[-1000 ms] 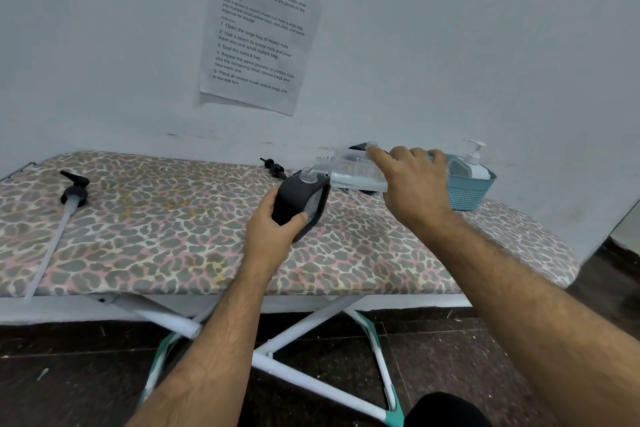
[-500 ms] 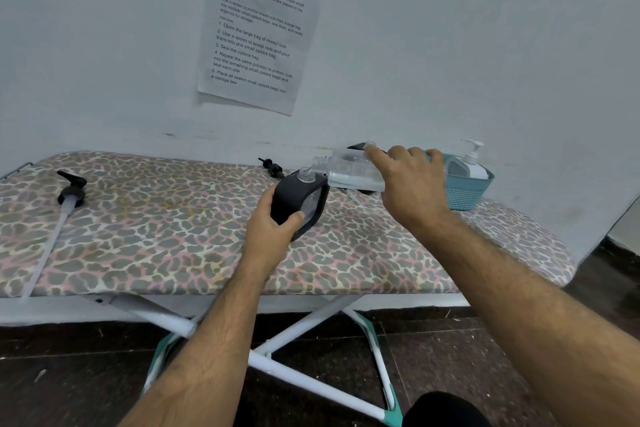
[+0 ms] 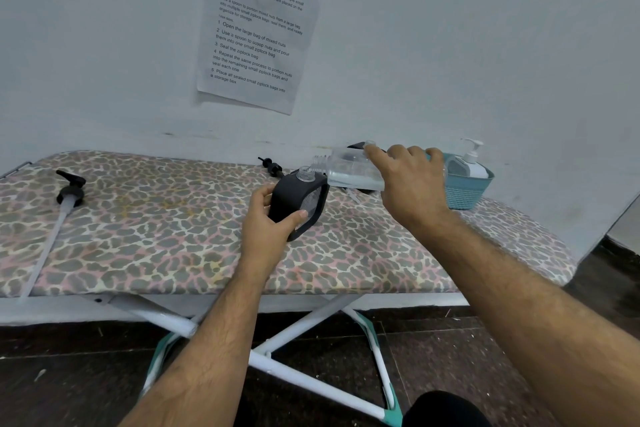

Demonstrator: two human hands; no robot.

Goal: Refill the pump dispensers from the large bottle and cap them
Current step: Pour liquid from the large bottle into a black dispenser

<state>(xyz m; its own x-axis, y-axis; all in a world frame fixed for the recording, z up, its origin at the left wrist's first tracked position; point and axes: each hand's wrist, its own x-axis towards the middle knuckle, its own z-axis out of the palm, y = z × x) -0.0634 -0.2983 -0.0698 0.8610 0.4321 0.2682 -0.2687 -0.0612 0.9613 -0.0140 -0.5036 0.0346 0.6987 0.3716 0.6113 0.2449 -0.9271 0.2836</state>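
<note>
Forearms in the foreground, both reaching over the near edge of an ironing board [image 3: 173,236] with leopard-print cover. Left hand [image 3: 266,224] curled around a black dispenser [image 3: 299,204], thumb across its front face, fingers behind; dispenser standing on the board, tilted a little, clear open neck at the top. Right hand [image 3: 412,184] gripping a large clear bottle [image 3: 349,172] from above, fingers wrapped over its body; bottle held almost horizontal, open threaded mouth just beside and slightly above the dispenser's neck, clear liquid lying along its lower side. Impossible to tell if liquid is flowing between the two.

Far to the left on the board, a black pump head [image 3: 71,189] with long pale tube, lying flat, tube pointing toward the near edge. Behind the dispenser, a second small black pump head [image 3: 272,166], also lying on the cover. Behind the bottle, a dark object mostly hidden. At the right end, a teal basket [image 3: 467,191] with a white-pump dispenser [image 3: 467,163] standing inside. On the wall above, a printed sheet [image 3: 259,24].
</note>
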